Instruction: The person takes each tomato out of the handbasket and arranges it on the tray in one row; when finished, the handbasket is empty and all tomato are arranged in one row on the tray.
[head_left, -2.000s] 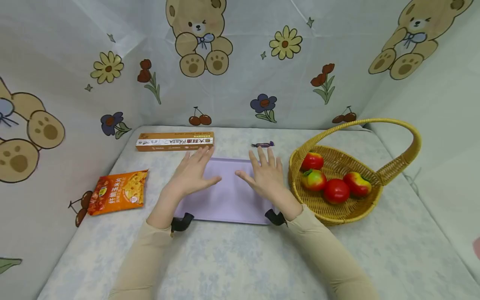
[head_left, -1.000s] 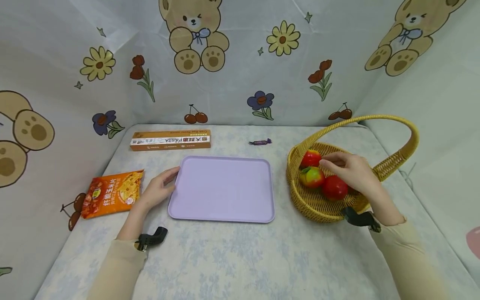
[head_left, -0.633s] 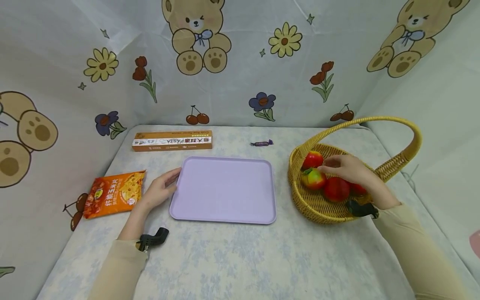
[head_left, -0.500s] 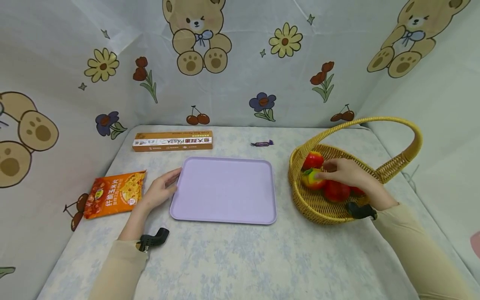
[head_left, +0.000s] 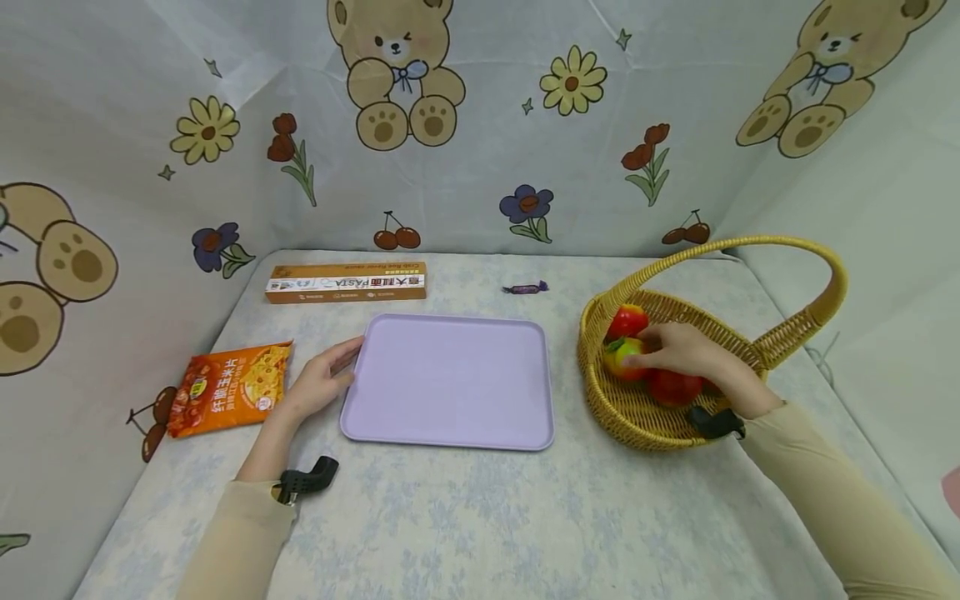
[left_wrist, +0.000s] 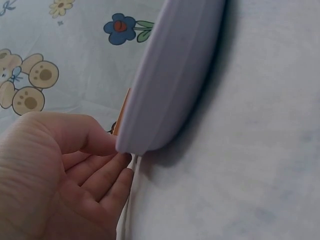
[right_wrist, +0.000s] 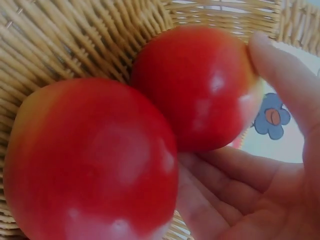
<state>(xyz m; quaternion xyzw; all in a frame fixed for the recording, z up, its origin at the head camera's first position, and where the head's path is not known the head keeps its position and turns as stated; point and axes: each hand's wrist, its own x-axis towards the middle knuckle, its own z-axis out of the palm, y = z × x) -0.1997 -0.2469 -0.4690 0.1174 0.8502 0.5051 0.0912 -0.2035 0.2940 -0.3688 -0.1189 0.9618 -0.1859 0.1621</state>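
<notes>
At the left edge of a lilac tray (head_left: 450, 383) is my left hand (head_left: 322, 379). The left wrist view shows its thumb and fingertips pinching the tray's rim (left_wrist: 131, 107). My right hand (head_left: 686, 350) reaches into a wicker basket (head_left: 622, 429) on the right. Its thumb and fingers grip a red and yellow apple (head_left: 621, 360) with a green leaf, also large in the right wrist view (right_wrist: 197, 87). Beside it lies a redder apple (head_left: 671, 388); another red one (head_left: 628, 321) sits behind. My right hand hides part of the basket's inside.
The basket's tall handle (head_left: 832, 279) arches over the right side. A pasta box (head_left: 347, 283) lies at the back left, an orange snack bag (head_left: 231, 389) at the left, a purple wrapped candy (head_left: 527, 288) behind the tray. Printed cloth walls surround the table.
My left hand went to the tray's left edge and stays there. My right hand moved from above the tray into the basket, then lowered and closed round the leafy apple.
</notes>
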